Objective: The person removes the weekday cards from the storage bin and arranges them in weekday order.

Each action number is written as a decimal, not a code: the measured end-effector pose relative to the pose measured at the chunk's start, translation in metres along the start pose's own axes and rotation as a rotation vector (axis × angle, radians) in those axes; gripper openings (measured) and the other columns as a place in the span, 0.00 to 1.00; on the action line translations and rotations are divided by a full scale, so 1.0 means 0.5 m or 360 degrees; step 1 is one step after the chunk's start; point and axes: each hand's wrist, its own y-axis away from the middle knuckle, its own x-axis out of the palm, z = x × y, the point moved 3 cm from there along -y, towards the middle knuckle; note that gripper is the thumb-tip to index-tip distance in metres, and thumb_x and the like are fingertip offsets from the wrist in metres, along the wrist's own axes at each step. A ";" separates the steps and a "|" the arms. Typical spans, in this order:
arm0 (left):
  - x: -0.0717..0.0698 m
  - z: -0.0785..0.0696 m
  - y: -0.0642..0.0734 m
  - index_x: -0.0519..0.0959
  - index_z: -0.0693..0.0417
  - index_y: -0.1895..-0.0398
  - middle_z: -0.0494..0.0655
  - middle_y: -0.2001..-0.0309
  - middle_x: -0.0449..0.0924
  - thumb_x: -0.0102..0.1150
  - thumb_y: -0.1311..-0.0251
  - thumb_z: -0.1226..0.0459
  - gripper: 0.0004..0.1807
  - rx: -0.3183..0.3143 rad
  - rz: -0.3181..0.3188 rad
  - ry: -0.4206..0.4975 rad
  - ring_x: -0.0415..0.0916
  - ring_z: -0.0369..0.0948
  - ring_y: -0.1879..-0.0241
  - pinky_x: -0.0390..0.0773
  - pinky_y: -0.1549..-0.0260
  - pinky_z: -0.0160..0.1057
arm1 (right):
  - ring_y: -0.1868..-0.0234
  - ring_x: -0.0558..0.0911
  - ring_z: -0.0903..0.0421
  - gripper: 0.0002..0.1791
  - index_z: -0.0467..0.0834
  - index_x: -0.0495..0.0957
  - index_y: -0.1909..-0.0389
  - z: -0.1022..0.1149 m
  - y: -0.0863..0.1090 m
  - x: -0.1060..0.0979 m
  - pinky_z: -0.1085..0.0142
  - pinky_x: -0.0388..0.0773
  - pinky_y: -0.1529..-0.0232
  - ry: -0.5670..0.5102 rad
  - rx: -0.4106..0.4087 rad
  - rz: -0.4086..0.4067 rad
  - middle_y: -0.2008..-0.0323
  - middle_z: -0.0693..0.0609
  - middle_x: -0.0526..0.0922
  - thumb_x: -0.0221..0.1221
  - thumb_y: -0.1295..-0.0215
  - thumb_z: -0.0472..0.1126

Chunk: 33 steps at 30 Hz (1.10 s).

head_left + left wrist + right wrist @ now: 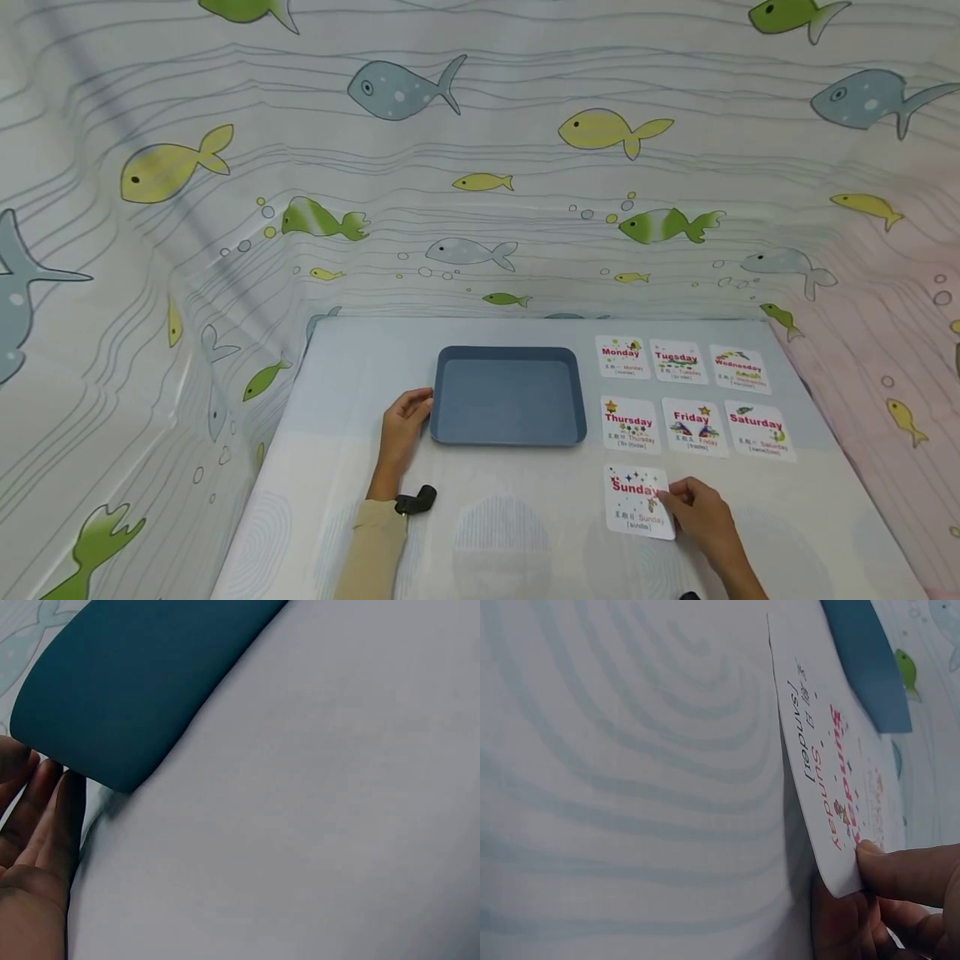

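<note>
My right hand pinches the right edge of the Sunday card. In the right wrist view the thumb lies on the card's printed face and fingers are underneath; that edge is tilted up off the table. My left hand rests at the left side of a blue-grey rectangular tray, with its fairly straight fingers touching the tray wall in the left wrist view. No card lies in the tray.
Right of the tray, two rows of cards lie flat: Monday, Tuesday, Wednesday, then Thursday, Friday, Saturday. A fish-patterned curtain surrounds the white table.
</note>
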 end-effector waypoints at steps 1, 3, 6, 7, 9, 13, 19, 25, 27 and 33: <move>0.001 0.000 0.000 0.80 0.62 0.46 0.64 0.45 0.81 0.64 0.35 0.64 0.17 -0.0001 -0.0002 -0.0001 0.82 0.41 0.48 0.79 0.52 0.25 | 0.73 0.75 0.54 0.13 0.31 0.77 0.60 -0.001 -0.001 0.000 0.65 0.74 0.76 0.0002 -0.0006 -0.0001 0.72 0.45 0.76 0.62 0.35 0.39; 0.001 0.001 -0.001 0.80 0.62 0.46 0.64 0.45 0.80 0.64 0.35 0.64 0.17 -0.0004 -0.0005 -0.0013 0.82 0.40 0.48 0.79 0.51 0.25 | 0.73 0.75 0.54 0.13 0.31 0.76 0.60 -0.003 -0.002 0.000 0.65 0.74 0.76 0.0007 -0.0014 -0.0001 0.72 0.45 0.77 0.62 0.35 0.40; 0.001 0.001 -0.002 0.80 0.63 0.45 0.65 0.44 0.80 0.64 0.35 0.64 0.18 -0.0017 -0.0013 -0.0013 0.82 0.43 0.47 0.79 0.51 0.25 | 0.74 0.75 0.54 0.14 0.31 0.76 0.61 -0.003 -0.006 -0.001 0.65 0.74 0.76 0.0023 -0.0024 -0.0001 0.72 0.45 0.76 0.62 0.34 0.40; 0.000 0.002 -0.003 0.80 0.64 0.45 0.65 0.44 0.80 0.64 0.35 0.64 0.18 -0.0023 -0.0011 -0.0012 0.81 0.45 0.46 0.79 0.51 0.24 | 0.74 0.75 0.54 0.14 0.31 0.76 0.61 -0.003 -0.007 -0.002 0.65 0.73 0.76 0.0026 -0.0024 0.0001 0.73 0.45 0.76 0.62 0.34 0.40; 0.000 0.003 -0.004 0.79 0.64 0.44 0.65 0.43 0.79 0.64 0.35 0.64 0.19 -0.0039 0.0001 0.0001 0.80 0.50 0.43 0.78 0.51 0.24 | 0.74 0.75 0.54 0.14 0.31 0.76 0.61 -0.003 -0.008 -0.002 0.65 0.74 0.77 0.0028 -0.0017 0.0002 0.73 0.46 0.77 0.62 0.34 0.41; -0.002 0.002 -0.005 0.78 0.64 0.42 0.66 0.40 0.77 0.62 0.34 0.65 0.19 -0.0066 0.0042 0.0028 0.75 0.58 0.39 0.77 0.49 0.24 | 0.75 0.75 0.54 0.13 0.31 0.76 0.61 -0.003 -0.011 0.000 0.65 0.74 0.76 0.0023 -0.0018 0.0016 0.73 0.46 0.77 0.62 0.34 0.40; 0.000 -0.037 0.007 0.78 0.66 0.43 0.66 0.41 0.78 0.61 0.33 0.67 0.18 -0.0088 0.0095 0.0005 0.74 0.60 0.38 0.78 0.50 0.25 | 0.75 0.76 0.54 0.13 0.31 0.75 0.62 0.000 -0.012 -0.001 0.64 0.76 0.75 0.0034 -0.0030 0.0046 0.74 0.46 0.77 0.62 0.34 0.40; 0.000 -0.019 0.002 0.78 0.66 0.43 0.67 0.43 0.79 0.62 0.33 0.66 0.18 -0.0046 0.0041 0.0028 0.78 0.54 0.42 0.78 0.51 0.25 | 0.75 0.75 0.53 0.12 0.32 0.74 0.64 0.007 -0.013 -0.004 0.64 0.75 0.75 0.0056 -0.0022 0.0075 0.75 0.46 0.75 0.62 0.34 0.40; -0.002 -0.005 -0.002 0.79 0.64 0.45 0.65 0.44 0.80 0.63 0.34 0.65 0.17 -0.0029 0.0022 0.0038 0.80 0.50 0.44 0.79 0.51 0.25 | 0.75 0.75 0.53 0.12 0.33 0.74 0.65 0.007 -0.014 -0.005 0.64 0.75 0.75 0.0072 -0.0015 0.0091 0.75 0.46 0.75 0.62 0.34 0.40; -0.003 0.000 -0.003 0.80 0.64 0.46 0.65 0.45 0.80 0.65 0.36 0.64 0.18 -0.0004 0.0005 0.0016 0.81 0.46 0.47 0.79 0.52 0.26 | 0.75 0.76 0.53 0.13 0.34 0.74 0.67 0.007 -0.017 -0.009 0.64 0.76 0.74 0.0107 0.0032 0.0157 0.76 0.46 0.77 0.62 0.35 0.42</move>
